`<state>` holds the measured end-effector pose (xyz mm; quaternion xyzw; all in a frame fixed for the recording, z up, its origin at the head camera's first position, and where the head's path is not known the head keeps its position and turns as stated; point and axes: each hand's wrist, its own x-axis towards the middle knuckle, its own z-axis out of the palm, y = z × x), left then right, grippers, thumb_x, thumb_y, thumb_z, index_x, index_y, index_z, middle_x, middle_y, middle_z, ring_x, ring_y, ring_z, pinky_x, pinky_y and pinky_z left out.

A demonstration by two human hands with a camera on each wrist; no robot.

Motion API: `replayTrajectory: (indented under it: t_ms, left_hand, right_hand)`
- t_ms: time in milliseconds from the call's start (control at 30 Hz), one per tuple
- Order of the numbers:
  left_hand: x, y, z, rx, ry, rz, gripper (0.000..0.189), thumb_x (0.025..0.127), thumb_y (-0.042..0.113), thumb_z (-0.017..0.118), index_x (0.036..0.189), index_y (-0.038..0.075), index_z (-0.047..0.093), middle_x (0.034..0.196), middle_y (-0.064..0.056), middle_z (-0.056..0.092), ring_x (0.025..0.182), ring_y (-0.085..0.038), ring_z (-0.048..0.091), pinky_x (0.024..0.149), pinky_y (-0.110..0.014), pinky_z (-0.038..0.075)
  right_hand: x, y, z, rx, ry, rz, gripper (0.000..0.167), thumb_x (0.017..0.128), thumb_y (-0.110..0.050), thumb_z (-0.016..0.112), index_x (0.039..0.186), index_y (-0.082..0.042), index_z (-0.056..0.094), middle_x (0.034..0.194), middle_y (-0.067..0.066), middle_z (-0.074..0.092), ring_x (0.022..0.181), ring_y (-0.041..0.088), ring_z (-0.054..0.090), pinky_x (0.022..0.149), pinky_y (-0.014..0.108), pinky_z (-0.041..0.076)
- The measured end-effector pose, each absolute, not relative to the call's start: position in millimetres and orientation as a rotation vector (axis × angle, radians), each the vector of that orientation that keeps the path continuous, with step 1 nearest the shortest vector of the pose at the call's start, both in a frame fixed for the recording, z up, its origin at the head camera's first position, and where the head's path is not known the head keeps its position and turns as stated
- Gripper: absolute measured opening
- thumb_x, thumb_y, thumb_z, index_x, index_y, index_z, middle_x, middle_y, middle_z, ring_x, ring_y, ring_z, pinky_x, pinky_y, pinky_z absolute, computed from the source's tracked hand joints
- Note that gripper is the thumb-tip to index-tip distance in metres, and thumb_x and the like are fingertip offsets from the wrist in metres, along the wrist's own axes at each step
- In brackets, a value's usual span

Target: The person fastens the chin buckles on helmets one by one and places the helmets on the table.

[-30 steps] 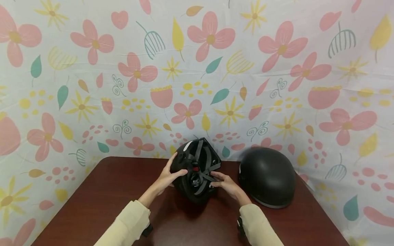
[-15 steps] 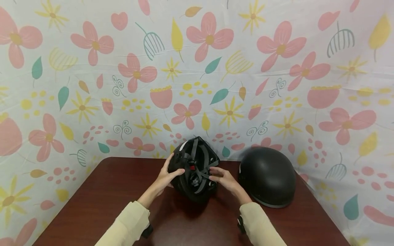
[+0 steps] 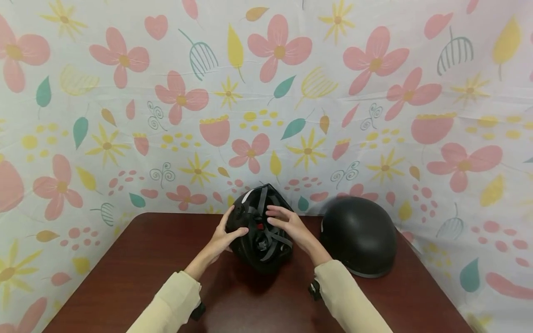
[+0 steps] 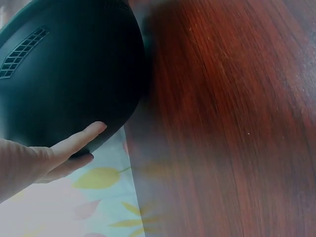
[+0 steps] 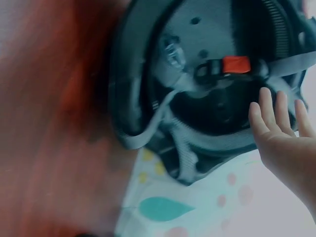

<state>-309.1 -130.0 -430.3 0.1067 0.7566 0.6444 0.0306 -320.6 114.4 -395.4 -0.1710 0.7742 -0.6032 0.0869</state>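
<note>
A black helmet (image 3: 250, 252) is tipped on its side near the table's back edge, its hollow inside facing me. My left hand (image 3: 220, 238) grips its left side, thumb over the rim and fingers round the outer shell. The left wrist view shows the smooth shell (image 4: 74, 84) with fingers against it. My right hand (image 3: 293, 225) hovers before the opening, fingers extended and holding nothing. In the right wrist view, the grey chin straps (image 5: 212, 140) cross the opening, and a red buckle button (image 5: 236, 64) lies a little beyond the fingertips (image 5: 265, 94).
A second black helmet (image 3: 358, 236) rests dome up on the right of the dark red wooden table (image 3: 166, 259). Behind the table hangs a white cloth (image 3: 137, 92) printed with flowers and leaves, close to the gripped helmet's top.
My right hand has left the strap at the helmet's right side and moved up and left, in front of the opening. The helmet has shifted slightly left; my left hand keeps its grip.
</note>
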Motion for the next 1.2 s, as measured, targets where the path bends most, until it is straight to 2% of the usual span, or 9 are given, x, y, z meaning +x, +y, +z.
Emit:
replayTrajectory:
  t_ms: [133,367,467,600,667,867,1067,1133,1200]
  left_hand:
    - [-310,-132,-431,0.322,2.331,1.963,0.085,0.09,0.032,0.068,0.156,0.034,0.015,0.165,-0.011,0.005,0.149,-0.041,0.017,0.113,-0.062,0.028]
    - [-311,-130,-429,0.337,2.342,1.953,0.087,0.089,0.035,0.07,0.156,0.038,0.014,0.165,-0.01,0.005,0.148,-0.042,0.018,0.11,-0.064,0.032]
    - [-310,-130,-430,0.369,2.321,1.948,0.087,0.089,0.033,0.07,0.156,0.038,0.013,0.165,-0.009,0.004,0.147,-0.043,0.021,0.104,-0.06,0.041]
    - [-308,-132,-432,0.385,2.304,1.94,0.087,0.09,0.029,0.069,0.156,0.037,0.012,0.165,-0.009,0.003,0.141,-0.047,0.032,0.089,-0.053,0.053]
    - [-308,-132,-432,0.396,2.31,1.938,0.087,0.09,0.029,0.069,0.156,0.038,0.012,0.165,-0.009,0.002,0.142,-0.047,0.031,0.089,-0.054,0.053]
    - [-307,-133,-430,0.395,2.333,1.932,0.087,0.09,0.03,0.069,0.156,0.039,0.013,0.166,-0.008,0.002,0.149,-0.043,0.015,0.103,-0.06,0.042]
    - [-306,-132,-432,0.391,2.303,1.937,0.087,0.089,0.029,0.07,0.155,0.04,0.013,0.165,-0.008,0.001,0.142,-0.047,0.031,0.088,-0.051,0.054]
    - [-305,-132,-432,0.397,2.307,1.937,0.087,0.089,0.028,0.07,0.155,0.04,0.014,0.165,-0.008,0.001,0.141,-0.047,0.031,0.089,-0.052,0.053]
    - [-305,-132,-432,0.405,2.322,1.929,0.088,0.089,0.028,0.07,0.155,0.04,0.014,0.166,-0.007,0.002,0.144,-0.047,0.026,0.096,-0.057,0.048]
  right_hand:
    - [-318,100,-377,-0.564,2.317,-1.816,0.053,0.098,-0.028,0.059,0.148,-0.022,0.042,0.147,0.01,0.049,0.137,0.032,0.045,0.113,0.059,0.031]
    - [-326,79,-357,-0.713,2.448,-1.613,0.059,0.097,-0.028,0.061,0.151,-0.024,0.038,0.155,0.016,0.035,0.139,0.037,0.042,0.11,0.056,0.038]
    - [-330,74,-356,-0.691,2.495,-1.548,0.06,0.096,-0.029,0.062,0.15,-0.023,0.039,0.154,0.017,0.035,0.139,0.038,0.041,0.109,0.056,0.038]
    - [-330,68,-357,-0.595,2.482,-1.556,0.061,0.095,-0.036,0.063,0.15,-0.025,0.039,0.15,0.017,0.039,0.138,0.036,0.041,0.108,0.057,0.039]
    - [-329,65,-357,-0.56,2.488,-1.56,0.062,0.094,-0.04,0.063,0.15,-0.027,0.039,0.148,0.016,0.041,0.137,0.035,0.042,0.107,0.057,0.038]
    - [-329,63,-355,-0.536,2.494,-1.565,0.062,0.092,-0.04,0.065,0.148,-0.03,0.041,0.147,0.014,0.043,0.135,0.032,0.042,0.107,0.056,0.039]
    - [-328,66,-356,-0.565,2.466,-1.528,0.062,0.093,-0.038,0.064,0.149,-0.031,0.038,0.154,0.011,0.036,0.135,0.031,0.045,0.104,0.057,0.042]
    - [-328,66,-358,-0.581,2.447,-1.532,0.062,0.093,-0.037,0.064,0.149,-0.031,0.037,0.156,0.009,0.033,0.134,0.031,0.046,0.104,0.056,0.042]
    - [-329,67,-360,-0.599,2.429,-1.538,0.062,0.094,-0.036,0.063,0.149,-0.03,0.036,0.157,0.008,0.031,0.135,0.03,0.046,0.104,0.055,0.043]
